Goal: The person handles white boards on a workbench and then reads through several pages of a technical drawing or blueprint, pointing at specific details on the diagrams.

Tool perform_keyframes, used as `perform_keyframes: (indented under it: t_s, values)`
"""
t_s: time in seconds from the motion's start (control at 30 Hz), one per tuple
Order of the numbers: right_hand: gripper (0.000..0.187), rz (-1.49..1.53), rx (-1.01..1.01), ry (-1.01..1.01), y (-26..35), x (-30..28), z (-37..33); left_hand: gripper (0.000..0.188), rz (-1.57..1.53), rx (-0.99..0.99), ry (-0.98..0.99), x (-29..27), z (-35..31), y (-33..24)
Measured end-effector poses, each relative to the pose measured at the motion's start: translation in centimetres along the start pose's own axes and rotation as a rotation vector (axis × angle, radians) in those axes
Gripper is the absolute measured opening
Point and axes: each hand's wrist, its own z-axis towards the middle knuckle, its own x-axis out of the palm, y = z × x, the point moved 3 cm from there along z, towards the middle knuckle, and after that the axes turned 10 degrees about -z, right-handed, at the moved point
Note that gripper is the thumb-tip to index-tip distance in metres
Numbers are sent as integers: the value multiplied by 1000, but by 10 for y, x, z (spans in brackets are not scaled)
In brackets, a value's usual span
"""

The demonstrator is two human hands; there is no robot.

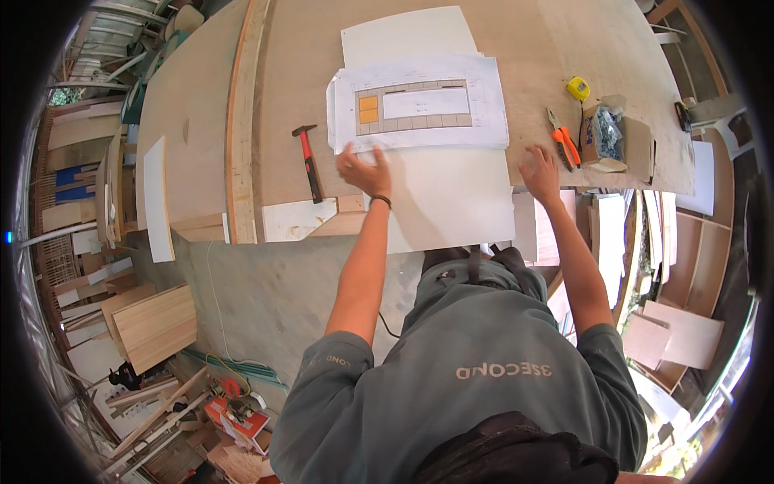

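Observation:
My left hand point(367, 171) is over the white board point(451, 198), just below the lower left edge of a stack of printed drawing sheets point(419, 139). Its fingers are loosely bent and apart, with nothing visible in them. To the right of the board, my right hand point(540, 172) rests at the table's near edge with its fingers spread and holds nothing. A hammer point(308, 165) with a red and black handle lies left of my left hand. Orange-handled pliers point(567, 143) lie beyond my right hand.
A yellow tape measure point(578, 88) and an opened cardboard box point(603, 141) with a plastic bag of small metal pieces sit on the right of the table point(306, 48). A long wooden strip point(244, 121) crosses its left part. Stacked wood panels point(153, 323) stand on the floor.

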Motion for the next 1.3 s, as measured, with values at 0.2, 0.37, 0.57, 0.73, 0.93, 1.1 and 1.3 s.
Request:
perform_keyframes:
  t_s: [0.2,0.37,0.57,0.73,0.93,1.1,1.3]
  values:
    - [33,262,309,-141,-11,-6,-136,88,-8,-469,179,3,103,76]
    - [27,234,638,-1,-38,16,-263,62,-322,-584,510,-1,149,105]
    - [26,195,760,156,-70,19,-338,30,-498,-636,615,-5,114,71]
    - [28,250,753,173,-60,19,-310,31,-542,-667,727,-45,75,80]
    - [24,349,530,79,-49,27,-248,29,-643,-746,867,-110,11,101]
    - [31,675,677,136,3,9,-185,34,-588,-761,914,-165,-33,112]
    - [37,455,587,228,31,-1,-146,35,-546,-748,713,-176,-58,113]
